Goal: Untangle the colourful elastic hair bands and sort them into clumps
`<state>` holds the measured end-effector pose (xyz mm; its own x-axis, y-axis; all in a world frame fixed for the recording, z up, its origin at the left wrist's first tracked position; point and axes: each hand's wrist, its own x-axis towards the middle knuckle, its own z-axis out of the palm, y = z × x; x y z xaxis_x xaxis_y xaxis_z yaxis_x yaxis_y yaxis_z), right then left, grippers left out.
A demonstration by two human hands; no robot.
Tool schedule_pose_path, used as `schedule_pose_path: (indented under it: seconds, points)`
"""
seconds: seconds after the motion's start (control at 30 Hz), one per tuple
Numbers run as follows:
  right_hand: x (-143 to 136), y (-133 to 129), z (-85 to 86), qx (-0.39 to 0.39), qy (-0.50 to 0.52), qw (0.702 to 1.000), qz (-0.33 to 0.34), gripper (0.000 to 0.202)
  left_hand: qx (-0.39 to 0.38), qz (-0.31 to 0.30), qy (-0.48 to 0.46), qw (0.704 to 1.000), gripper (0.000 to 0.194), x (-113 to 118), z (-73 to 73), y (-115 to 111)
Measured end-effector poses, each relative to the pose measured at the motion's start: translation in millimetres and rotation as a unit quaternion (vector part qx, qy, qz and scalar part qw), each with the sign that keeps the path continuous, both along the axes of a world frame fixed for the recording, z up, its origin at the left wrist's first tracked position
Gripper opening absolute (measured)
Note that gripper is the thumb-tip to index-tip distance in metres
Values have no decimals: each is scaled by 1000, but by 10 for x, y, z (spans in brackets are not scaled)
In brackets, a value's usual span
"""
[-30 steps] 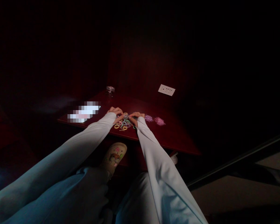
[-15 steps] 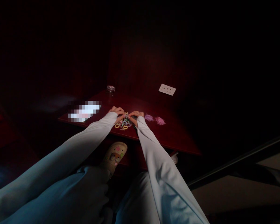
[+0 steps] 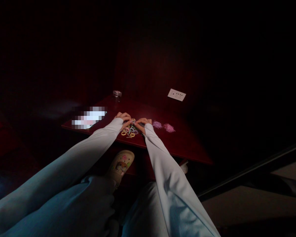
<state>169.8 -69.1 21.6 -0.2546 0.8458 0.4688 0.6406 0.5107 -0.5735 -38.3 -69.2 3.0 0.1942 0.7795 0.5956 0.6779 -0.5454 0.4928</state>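
Observation:
Several pastel hair ties (image 3: 132, 135) in yellow, pink, green and lilac lie in a loose pile near the front edge of the dark red table. Above the pile, my left hand (image 3: 124, 118) is closed in a pinch, its thumb and fingertips pointing inward. My right hand (image 3: 143, 122) meets it from the other side, pinching too. Their fingertips nearly touch around a small pale hair tie (image 3: 133, 122), mostly hidden by the fingers. Just right of my right hand lie a purple tangle (image 3: 157, 124) and a pink tangle (image 3: 169, 128) of thin strands or bands.
On the table (image 3: 187, 144), a clear lidded jar (image 3: 117, 94) stands at the back left, and a lit, pixelated screen (image 3: 90, 118) lies at the left edge. A white socket plate (image 3: 177, 94) is on the wall behind. Below the table edge shows a beige clog (image 3: 122, 163).
Both hands stay in nearly the same place over the pile. Only the fingertips shift slightly around the small pale hair tie.

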Motion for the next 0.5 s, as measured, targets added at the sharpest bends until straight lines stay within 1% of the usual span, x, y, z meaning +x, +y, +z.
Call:
schedule_pose_path:
  seconds: [0.07,0.17,0.23,0.27,0.33,0.43,0.5]
  points:
    - [0,9,-10,0,10,1000,1,21,-4,9,-1,1000,23,0,0,-2]
    - [5,12,-8,3,23,1000,-1,21,-2,-23,8,1000,24,-24,17,-33]
    - [31,17,11,6,33,999,-17,20,-2,-31,9,999,24,-36,35,-56]
    - [54,22,26,5,38,998,-40,21,-4,-22,4,1000,23,-39,43,-62]
    - [121,38,55,-4,51,992,-118,22,-12,0,-3,1000,21,-41,55,-54]
    - [234,78,73,-34,68,967,-241,23,-27,7,-5,1000,21,-62,52,0]
    - [289,117,60,-41,73,956,-280,23,-26,-1,-6,1000,23,-87,37,40]
